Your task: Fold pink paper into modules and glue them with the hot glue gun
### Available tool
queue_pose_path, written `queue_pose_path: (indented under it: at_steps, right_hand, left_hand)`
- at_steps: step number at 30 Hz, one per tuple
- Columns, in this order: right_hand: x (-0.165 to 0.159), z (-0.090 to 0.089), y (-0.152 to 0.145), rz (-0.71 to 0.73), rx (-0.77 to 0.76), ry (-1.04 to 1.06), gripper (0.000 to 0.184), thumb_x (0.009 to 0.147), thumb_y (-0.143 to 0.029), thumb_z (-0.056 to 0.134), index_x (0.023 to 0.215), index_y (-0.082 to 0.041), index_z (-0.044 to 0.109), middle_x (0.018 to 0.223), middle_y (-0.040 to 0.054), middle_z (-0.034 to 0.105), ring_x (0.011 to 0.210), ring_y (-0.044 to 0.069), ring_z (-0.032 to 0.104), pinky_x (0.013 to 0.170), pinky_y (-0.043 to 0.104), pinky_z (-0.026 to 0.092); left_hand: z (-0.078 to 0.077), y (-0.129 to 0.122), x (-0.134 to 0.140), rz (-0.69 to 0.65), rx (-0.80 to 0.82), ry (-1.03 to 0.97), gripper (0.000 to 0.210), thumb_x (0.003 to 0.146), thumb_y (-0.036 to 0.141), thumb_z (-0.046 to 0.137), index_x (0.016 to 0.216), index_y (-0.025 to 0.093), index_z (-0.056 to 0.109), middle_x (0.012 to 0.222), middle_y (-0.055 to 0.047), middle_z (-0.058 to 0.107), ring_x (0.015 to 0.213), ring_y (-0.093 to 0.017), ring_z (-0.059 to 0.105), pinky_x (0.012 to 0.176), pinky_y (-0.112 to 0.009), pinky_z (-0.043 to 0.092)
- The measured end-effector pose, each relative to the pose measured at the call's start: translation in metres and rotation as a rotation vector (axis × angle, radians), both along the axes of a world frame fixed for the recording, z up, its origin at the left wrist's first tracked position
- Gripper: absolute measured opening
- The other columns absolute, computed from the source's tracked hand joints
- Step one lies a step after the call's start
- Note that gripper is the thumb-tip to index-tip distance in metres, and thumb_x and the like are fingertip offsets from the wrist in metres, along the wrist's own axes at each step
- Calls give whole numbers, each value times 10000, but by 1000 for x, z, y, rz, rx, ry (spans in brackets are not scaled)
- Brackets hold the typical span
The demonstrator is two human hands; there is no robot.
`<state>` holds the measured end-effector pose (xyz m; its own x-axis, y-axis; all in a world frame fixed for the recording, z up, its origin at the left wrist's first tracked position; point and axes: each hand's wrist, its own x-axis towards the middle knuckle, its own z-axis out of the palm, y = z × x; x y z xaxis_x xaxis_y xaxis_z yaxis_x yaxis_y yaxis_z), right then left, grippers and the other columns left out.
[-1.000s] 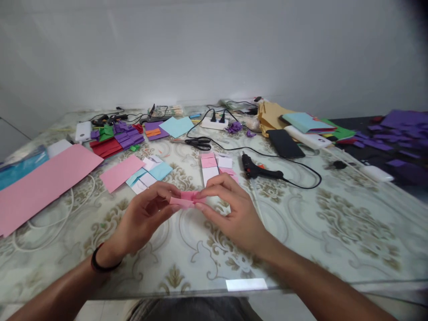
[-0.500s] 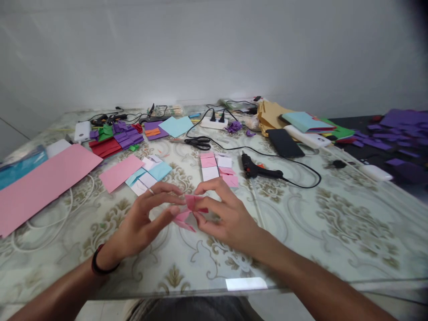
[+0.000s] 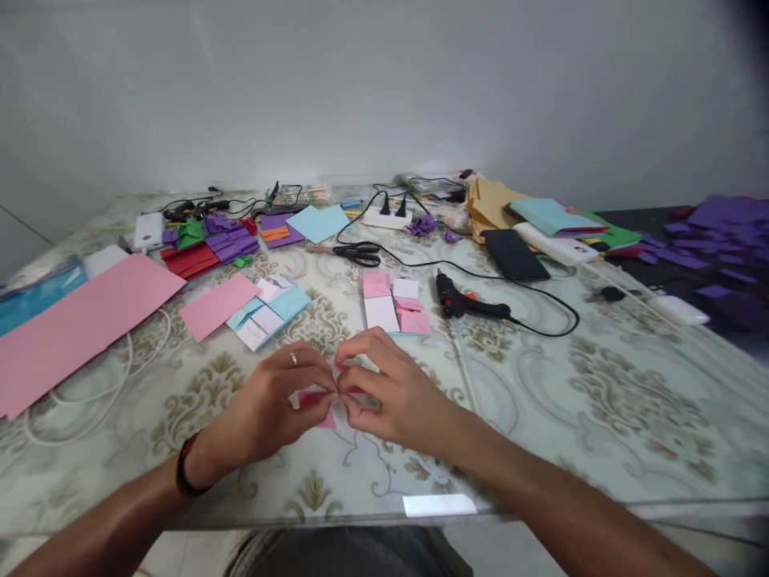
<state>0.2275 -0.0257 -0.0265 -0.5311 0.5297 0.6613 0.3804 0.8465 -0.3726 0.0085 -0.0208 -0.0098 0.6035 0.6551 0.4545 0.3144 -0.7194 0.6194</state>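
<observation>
A small folded piece of pink paper (image 3: 325,421) is pinched between both hands, low over the table near its front edge. My left hand (image 3: 288,397), with a ring on one finger, closes thumb and fingertips on its left part. My right hand (image 3: 384,393) pinches it from the other side, fingertips touching those of the left. Much of the paper is hidden by the fingers. Just beyond are folded pink and white papers (image 3: 381,312) on the right, and a blue and white folded set (image 3: 289,302) beside a pink sheet (image 3: 219,306) on the left.
A black glue gun (image 3: 472,303) with its cord lies right of the papers. Behind are scissors (image 3: 359,253), a power strip (image 3: 388,218) and a dark phone (image 3: 515,255). A large pink sheet (image 3: 84,332) and white cable (image 3: 129,377) lie at left. Purple strips (image 3: 721,232) are far right.
Both hands have drawn together, and the left has closed from a looser hold into a pinch at the pink paper's middle. The paper is now more covered by the fingers.
</observation>
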Motion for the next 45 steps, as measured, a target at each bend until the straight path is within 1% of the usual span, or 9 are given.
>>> queue_pose_path:
  at_steps: [5, 9, 13, 17, 21, 26, 34, 39, 45]
  right_hand:
    - [4, 4, 2, 14, 4, 11, 145, 923, -84, 653, 902, -212, 588, 1069, 99, 661, 1016, 243, 596, 879, 434, 547]
    - [14, 11, 6, -33, 12, 7, 158, 919, -81, 633, 903, -234, 595, 1082, 90, 659, 1033, 256, 600, 926, 481, 537]
    - [19, 15, 6, -80, 15, 33, 147, 895, -91, 634, 889, -234, 601, 1094, 96, 652, 1032, 269, 614, 951, 516, 520]
    - [13, 13, 4, -50, -14, 38, 113, 921, -159, 693, 982, -238, 639, 1106, 99, 672, 1043, 271, 612, 955, 512, 521]
    - [7, 9, 3, 11, -15, 40, 139, 958, -101, 659, 931, -235, 635, 975, 59, 694, 970, 232, 599, 954, 482, 527]
    - [8, 9, 4, -18, -21, 61, 167, 925, -61, 663, 908, -223, 626, 939, 59, 704, 945, 225, 600, 946, 474, 523]
    - [2, 5, 2, 13, -49, 37, 94, 952, -142, 654, 932, -234, 650, 933, 47, 730, 894, 222, 631, 969, 498, 510]
    - [0, 1, 1, 10, -21, 38, 131, 957, -126, 633, 902, -244, 639, 885, 27, 720, 847, 206, 646, 992, 503, 510]
    - [1, 8, 1, -9, 8, 59, 161, 915, -81, 634, 879, -237, 612, 855, 26, 708, 820, 205, 631, 927, 477, 524]
  left_hand:
    - [6, 2, -4, -7, -7, 21, 150, 910, 47, 679, 903, 191, 720, 925, -43, 751, 911, -179, 688, 830, -311, 562]
    - [11, 4, -9, 18, -14, 12, 158, 908, 44, 669, 887, 195, 709, 917, -40, 737, 897, -171, 688, 809, -297, 558]
    - [10, 5, -10, 66, 30, 22, 170, 889, 30, 662, 883, 196, 697, 909, -41, 728, 889, -174, 693, 802, -299, 562]
    - [6, 1, -5, 69, 80, 22, 174, 881, 31, 674, 894, 204, 686, 900, -40, 736, 899, -191, 696, 818, -324, 575]
    - [4, 0, -2, 62, 95, 17, 153, 899, 43, 688, 905, 195, 681, 897, -43, 738, 890, -188, 697, 820, -323, 577]
    - [4, 3, -7, 78, 81, 21, 127, 912, 70, 711, 914, 193, 684, 931, -46, 730, 919, -181, 693, 834, -308, 570]
    - [5, -1, -1, 47, 132, 74, 186, 875, 26, 653, 874, 209, 624, 876, -24, 729, 865, -189, 686, 810, -332, 565]
    - [2, -2, 2, 36, 152, 86, 204, 851, 11, 656, 861, 204, 593, 877, -17, 721, 860, -191, 666, 829, -354, 547]
    - [6, -1, 0, 39, 166, 84, 220, 856, -10, 652, 851, 201, 590, 870, -15, 729, 857, -190, 670, 817, -345, 543]
